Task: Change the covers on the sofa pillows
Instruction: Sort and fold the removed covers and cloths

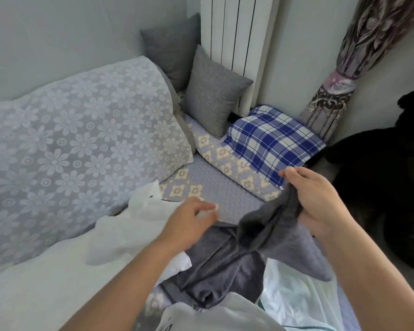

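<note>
**Sorting out the grey cover before it goes on**

Working from the left, we see the long backrest cushion in pale lace with a daisy pattern (81, 130), and below it a white, thin, crumpled sheet of fabric or plastic (65, 271) spread over the sofa seat; which of the two we cannot tell. Our left hand (189, 223) reaches forward over the seat with relaxed fingers, holding nothing, just beside the slack dark grey knitted pillow cover (225, 259) heaped in front of us. Our right hand (320, 199) pinches an upper edge of that cover and lifts it, so the cloth hangs in folds.

Beyond, two grey textured square pillows (213, 91) stand against the white ribbed radiator (234, 32), and a blue-and-white checked pillow (273, 139) lies on the quilted sofa mat.

We judge the step to be finding the cover's opening. The next move probably calls for the left hand to take the opposite edge and spread the mouth wide.

A dark mark shows on the white bag at the bottom edge, but we cannot read it.
</note>
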A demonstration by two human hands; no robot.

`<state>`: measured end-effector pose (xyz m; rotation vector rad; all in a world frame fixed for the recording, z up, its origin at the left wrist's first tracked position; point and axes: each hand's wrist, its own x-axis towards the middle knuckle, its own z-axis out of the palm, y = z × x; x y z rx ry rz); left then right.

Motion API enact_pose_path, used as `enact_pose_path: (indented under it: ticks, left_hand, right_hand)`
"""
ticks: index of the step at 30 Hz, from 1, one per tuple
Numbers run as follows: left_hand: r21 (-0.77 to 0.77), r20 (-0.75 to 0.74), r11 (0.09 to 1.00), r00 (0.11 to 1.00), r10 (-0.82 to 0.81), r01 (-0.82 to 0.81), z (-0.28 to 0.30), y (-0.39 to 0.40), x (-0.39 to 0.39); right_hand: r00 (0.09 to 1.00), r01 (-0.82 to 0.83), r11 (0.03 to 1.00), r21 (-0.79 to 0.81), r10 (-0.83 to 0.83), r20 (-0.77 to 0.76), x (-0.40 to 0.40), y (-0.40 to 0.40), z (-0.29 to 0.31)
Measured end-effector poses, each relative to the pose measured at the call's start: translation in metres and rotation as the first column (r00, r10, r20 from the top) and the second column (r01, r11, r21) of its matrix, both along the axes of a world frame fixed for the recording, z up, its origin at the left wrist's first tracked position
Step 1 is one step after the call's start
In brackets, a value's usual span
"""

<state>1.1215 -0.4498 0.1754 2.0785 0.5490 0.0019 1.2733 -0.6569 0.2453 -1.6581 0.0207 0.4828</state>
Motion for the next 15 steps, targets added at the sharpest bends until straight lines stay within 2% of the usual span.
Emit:
enact_pose_path:
  ticks: [3,6,8,9,10,12,13,15]
  left_hand:
    - [0.073,0.033,0.973,0.975,-0.222,0.219,0.004,-0.021,0.013]
    - [0.148,0.113,0.937,0.936,-0.334,0.317,0.021,-0.027,0.025]
    - [0.14,0.007,0.907,0.916,-0.401,0.396,0.027,-0.016,0.025]
    - [0.137,-0.052,0.906,0.917,-0.397,0.4,0.028,-0.01,0.022]
    - [0.123,-0.085,0.922,0.93,-0.358,0.366,0.025,-0.001,0.017]
    - [0.073,-0.045,0.981,0.983,-0.177,0.18,0.021,0.017,0.009]
    - [0.057,0.007,0.997,0.999,-0.049,0.049,0.018,0.028,0.006]
    - [0.03,0.06,0.977,0.976,0.208,-0.21,0.002,0.056,0.001]
  right_hand:
    - [0.979,-0.2,0.976,0.09,0.203,-0.024,-0.02,0.021,0.023]
    - [0.927,-0.373,0.924,0.088,0.375,-0.011,-0.035,0.045,0.027]
    - [0.903,-0.357,0.919,-0.166,0.385,0.189,-0.029,0.05,0.021]
    - [0.869,-0.275,0.905,-0.325,0.379,0.32,-0.024,0.048,0.015]
    - [0.824,-0.176,0.879,-0.443,0.378,0.422,-0.017,0.042,0.007]
    - [0.784,-0.003,0.84,-0.542,0.339,0.52,-0.003,0.022,-0.016]
    - [0.784,0.078,0.83,-0.552,0.291,0.548,0.005,0.009,-0.027]
    - [0.822,0.177,0.805,-0.566,0.195,0.535,0.021,-0.017,-0.045]
